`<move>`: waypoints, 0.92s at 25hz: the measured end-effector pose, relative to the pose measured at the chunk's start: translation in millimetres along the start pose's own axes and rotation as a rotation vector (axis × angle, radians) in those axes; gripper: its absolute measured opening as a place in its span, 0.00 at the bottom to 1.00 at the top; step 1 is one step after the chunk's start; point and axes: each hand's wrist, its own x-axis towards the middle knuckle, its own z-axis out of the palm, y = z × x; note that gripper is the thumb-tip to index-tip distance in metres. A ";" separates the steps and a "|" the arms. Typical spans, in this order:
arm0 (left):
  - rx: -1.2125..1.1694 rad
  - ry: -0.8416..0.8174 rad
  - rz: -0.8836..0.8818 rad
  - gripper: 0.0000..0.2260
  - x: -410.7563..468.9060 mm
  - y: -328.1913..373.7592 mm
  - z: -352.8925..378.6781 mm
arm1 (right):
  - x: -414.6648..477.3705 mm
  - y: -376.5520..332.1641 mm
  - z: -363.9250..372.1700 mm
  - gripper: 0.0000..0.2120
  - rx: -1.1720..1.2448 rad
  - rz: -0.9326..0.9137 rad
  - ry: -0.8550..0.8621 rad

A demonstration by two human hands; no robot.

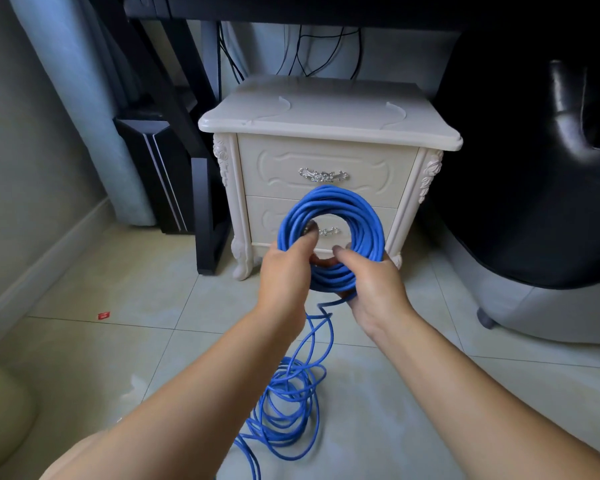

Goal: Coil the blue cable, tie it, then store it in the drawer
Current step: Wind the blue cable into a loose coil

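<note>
Blue cable (329,216) — partly wound into a round upright coil, held in the air directly in front of the cream nightstand (326,133), the ring overlapping the nightstand's lower drawer front (267,216) and reaching up to just below the silver handle (323,175) of the upper drawer (326,168). Both drawers closed. Left hand (284,271) — closed around the coil's lower left arc, fingers passing through the ring's opening, thumb along the outside. Right hand (374,289) — closed around the coil's bottom right arc, fingers wrapped under and behind the strands, one fingertip showing inside the ring. The two hands sit close together at the foot of the coil, in front of the nightstand's base. Loose remainder of the cable (288,403) — one strand drops from the bottom of the coil between the forearms to a slack heap of irregular loops on the pale tiled floor (118,341), nearer the viewer than the nightstand, with a tail running off toward the bottom edge of the view. No tie visible on the coil. Nightstand top bare, carved trim on both front corners. Left of the nightstand — a black frame leg (205,202) and a dark tower-like unit (153,168); behind it, dark wires (302,53) hanging down the wall; right of it, a black padded seat (534,168). Small red scrap (103,316) on the floor, well to the left of the nightstand.
</note>
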 end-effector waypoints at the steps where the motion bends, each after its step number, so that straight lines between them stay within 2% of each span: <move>1: 0.082 -0.031 0.013 0.09 0.2 -0.7 -2.3 | 1.4 -3.9 -1.9 0.10 -0.027 -0.011 0.010; 3: 0.154 -0.115 0.006 0.07 2.9 2.9 -8.9 | 0.8 -12.4 -5.0 0.10 -0.089 -0.062 0.005; 5: 0.215 -0.159 0.050 0.11 6.9 9.3 -16.7 | -0.6 -17.2 -6.3 0.11 -0.173 -0.126 -0.020; 8: 0.474 -0.193 0.331 0.23 11.3 19.1 -24.9 | -2.0 -17.0 -10.3 0.11 -0.459 -0.264 -0.052; 11: 0.759 -0.331 0.575 0.32 10.4 19.3 -30.7 | -6.6 -16.7 -11.1 0.12 -0.853 -0.455 -0.102; 13: 0.933 -0.369 0.635 0.32 10.2 14.1 -30.7 | -12.1 -18.4 -9.1 0.13 -1.086 -0.588 -0.170; 15: 1.018 -0.320 0.588 0.22 7.7 14.1 -27.3 | -15.3 -22.0 -8.4 0.13 -1.191 -0.657 -0.181; 17: 1.002 -0.254 0.539 0.09 7.4 14.5 -24.3 | -17.0 -23.6 -8.1 0.11 -1.156 -0.640 -0.157; 18: 0.969 -0.236 0.525 0.05 7.7 14.8 -23.0 | -16.3 -24.9 -8.4 0.11 -1.086 -0.586 -0.138; 20: 0.830 -0.215 0.453 0.03 7.9 15.4 -20.2 | -12.1 -30.7 -11.7 0.13 -0.888 -0.427 -0.118; 23: 0.362 -0.191 0.214 0.05 12.3 21.0 -19.0 | -11.1 -36.0 -19.1 0.12 -0.642 -0.213 -0.208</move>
